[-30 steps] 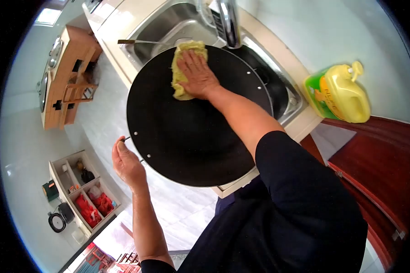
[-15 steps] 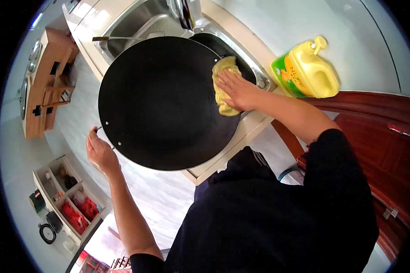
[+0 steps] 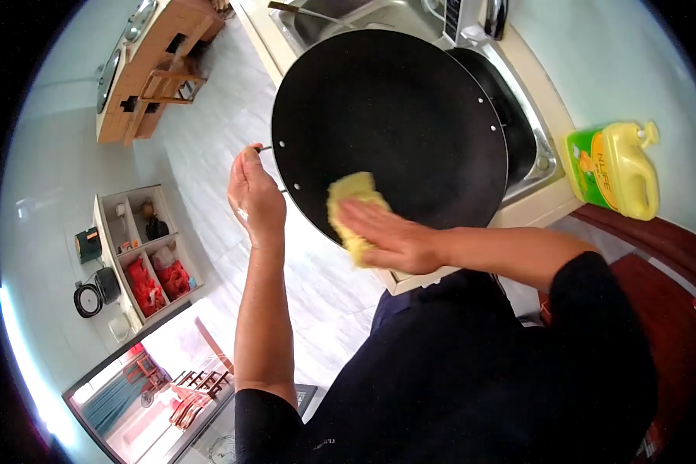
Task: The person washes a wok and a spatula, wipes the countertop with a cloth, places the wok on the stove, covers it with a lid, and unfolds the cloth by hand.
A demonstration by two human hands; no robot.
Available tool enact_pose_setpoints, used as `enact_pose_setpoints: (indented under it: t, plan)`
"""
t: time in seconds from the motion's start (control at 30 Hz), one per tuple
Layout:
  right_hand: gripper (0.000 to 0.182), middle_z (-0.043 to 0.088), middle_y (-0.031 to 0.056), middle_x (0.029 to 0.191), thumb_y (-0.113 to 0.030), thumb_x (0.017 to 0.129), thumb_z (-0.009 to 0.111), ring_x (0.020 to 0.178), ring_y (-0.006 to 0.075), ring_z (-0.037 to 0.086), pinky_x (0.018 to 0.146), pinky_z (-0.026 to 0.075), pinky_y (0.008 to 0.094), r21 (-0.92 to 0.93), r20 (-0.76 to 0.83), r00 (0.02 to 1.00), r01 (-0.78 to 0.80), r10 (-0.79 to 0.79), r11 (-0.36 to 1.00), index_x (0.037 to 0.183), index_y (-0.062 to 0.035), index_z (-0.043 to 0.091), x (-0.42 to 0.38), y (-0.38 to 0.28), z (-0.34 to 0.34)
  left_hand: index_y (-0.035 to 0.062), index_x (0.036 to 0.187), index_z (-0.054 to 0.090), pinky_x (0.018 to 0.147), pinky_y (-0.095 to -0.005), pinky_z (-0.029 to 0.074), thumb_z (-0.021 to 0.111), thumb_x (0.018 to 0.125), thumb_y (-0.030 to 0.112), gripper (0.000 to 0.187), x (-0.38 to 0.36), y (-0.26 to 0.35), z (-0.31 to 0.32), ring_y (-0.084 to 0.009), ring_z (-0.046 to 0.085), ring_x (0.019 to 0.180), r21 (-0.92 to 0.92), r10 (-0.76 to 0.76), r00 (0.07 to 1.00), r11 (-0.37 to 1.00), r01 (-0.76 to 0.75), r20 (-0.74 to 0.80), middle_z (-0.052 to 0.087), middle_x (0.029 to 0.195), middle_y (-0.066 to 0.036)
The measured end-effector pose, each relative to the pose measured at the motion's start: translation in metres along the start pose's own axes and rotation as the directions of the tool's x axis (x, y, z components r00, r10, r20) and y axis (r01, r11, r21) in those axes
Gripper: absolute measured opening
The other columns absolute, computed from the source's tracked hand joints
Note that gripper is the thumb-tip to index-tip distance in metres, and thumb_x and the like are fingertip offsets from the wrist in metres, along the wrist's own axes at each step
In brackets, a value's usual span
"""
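A large black wok (image 3: 394,124) rests over the sink and the counter edge. My left hand (image 3: 257,197) is wrapped around the wok's side handle at the left, with wet-looking skin. My right hand (image 3: 394,238) presses a yellow cloth (image 3: 354,189) against the wok's near-left rim, and part of the cloth hangs over the edge. The fingers lie over the cloth and hide part of it. Two pairs of rivets show on the inside wall at opposite sides of the wok.
Behind the wok is a steel sink (image 3: 410,17) with a long-handled utensil (image 3: 305,13) across its edge. A second black pan (image 3: 510,116) sits in the right basin. A yellow detergent bottle (image 3: 615,170) lies at the right. Shelves (image 3: 139,251) and a wooden stand (image 3: 151,73) are leftward.
My right hand has wiped the cloth from the wok's right rim to its near-left rim. My left hand keeps its hold on the handle. The view has shifted.
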State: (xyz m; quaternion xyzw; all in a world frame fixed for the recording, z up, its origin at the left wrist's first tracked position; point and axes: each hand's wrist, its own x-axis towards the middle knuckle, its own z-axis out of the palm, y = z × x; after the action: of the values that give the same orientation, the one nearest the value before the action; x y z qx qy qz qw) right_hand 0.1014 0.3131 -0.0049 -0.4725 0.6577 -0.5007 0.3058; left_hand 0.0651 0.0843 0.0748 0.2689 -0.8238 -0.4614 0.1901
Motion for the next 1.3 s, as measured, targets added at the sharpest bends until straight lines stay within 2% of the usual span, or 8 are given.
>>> enact_pose_setpoints:
  t: [0.2,0.33,0.43,0.67,0.87,1.07,1.2,1.3]
  plan:
    - [0.07,0.017,0.0234,0.161,-0.036,0.098,0.052,0.149,0.0422,0.015,0.12,0.012,0.052,-0.346,-0.517,0.722,0.315,-0.459,0.884,0.155,-0.0048,0.025,0.151,0.041,-0.035,-0.0016,0.107,0.066,0.05,-0.0216,0.027,0.046,0.106,0.036,0.043,0.006,-0.002,-0.007,-0.0012,0.033,0.054,-0.12,0.035,0.998,0.992,-0.029,0.051,0.037,0.059,0.009]
    - [0.071,0.027,0.0212,0.157,-0.039,0.095,0.052,0.147,0.0411,0.02,0.119,0.019,0.0506,-0.653,-0.622,0.637,-0.101,-0.455,0.75,0.152,-0.0069,0.026,0.193,0.116,-0.109,-0.0022,0.113,0.064,0.048,-0.0194,0.025,0.047,0.107,0.032,0.039,0.006,-0.013,-0.003,-0.0003,0.031,0.051,-0.163,0.106,0.992,0.982,-0.092,0.076,0.036,0.057,0.009]
    - [0.07,0.022,0.0205,0.16,-0.044,0.099,0.046,0.148,0.0386,0.018,0.121,0.016,0.0499,-0.678,-0.718,0.654,-0.582,-0.238,0.448,0.152,-0.0035,0.028,0.151,0.162,-0.156,-0.0017,0.115,0.064,0.047,-0.0198,0.024,0.046,0.107,0.034,0.041,0.004,-0.009,-0.005,-0.0004,0.03,0.051,-0.107,0.152,0.984,0.984,-0.141,0.096,0.036,0.056,0.009]
    - [0.07,0.016,0.0132,0.164,-0.046,0.1,0.045,0.152,0.0314,0.011,0.122,0.011,0.0455,-0.784,-0.566,0.818,-0.572,0.099,0.243,0.155,-0.0088,0.026,-0.034,0.198,-0.179,0.0017,0.114,0.066,0.047,-0.0207,0.023,0.046,0.107,0.032,0.037,0.005,-0.016,-0.003,-0.0012,0.031,0.051,0.006,0.134,0.991,0.991,-0.134,0.015,0.034,0.058,0.009]
    - [0.065,0.019,0.0216,0.161,-0.03,0.098,0.046,0.15,0.0371,0.014,0.121,0.016,0.0475,-0.853,-0.297,0.905,-0.395,0.305,0.341,0.152,0.0001,0.028,-0.135,0.154,-0.153,-0.0001,0.112,0.067,0.046,-0.0227,0.021,0.045,0.107,0.035,0.042,0.002,-0.009,0.002,-0.002,0.028,0.047,-0.015,0.134,0.991,0.991,-0.135,-0.011,0.034,0.053,0.007]
    - [0.068,0.013,0.0224,0.163,-0.017,0.093,0.046,0.151,0.0378,0.009,0.122,0.01,0.0489,-0.713,-0.075,0.818,-0.444,0.57,0.543,0.154,-0.0002,0.022,-0.165,0.065,-0.088,0.0009,0.112,0.067,0.048,-0.023,0.024,0.048,0.106,0.036,0.041,0.003,-0.014,0.002,-0.0032,0.029,0.051,-0.035,0.1,0.994,0.994,-0.102,-0.033,0.034,0.056,0.008]
    - [0.064,0.014,0.0197,0.163,-0.029,0.101,0.046,0.152,0.032,0.008,0.123,0.007,0.0454,-0.212,0.11,0.889,-0.416,0.444,0.884,0.156,-0.005,0.022,-0.114,0.026,-0.037,0.0034,0.111,0.067,0.05,-0.0225,0.029,0.046,0.106,0.037,0.04,0.0,-0.012,0.0,-0.0031,0.033,0.053,0.011,0.091,0.995,0.996,-0.09,-0.03,0.036,0.059,0.007]
    - [0.065,0.011,0.0185,0.164,-0.035,0.104,0.04,0.153,0.0295,0.003,0.123,0.004,0.0458,-0.016,0.025,0.993,-0.111,0.111,0.994,0.157,-0.006,0.015,-0.037,0.012,0.0,0.0015,0.111,0.065,0.05,-0.0217,0.03,0.044,0.107,0.039,0.044,-0.005,0.0,-0.004,-0.0028,0.034,0.054,-0.067,0.054,0.997,0.997,-0.05,0.054,0.037,0.059,0.008]
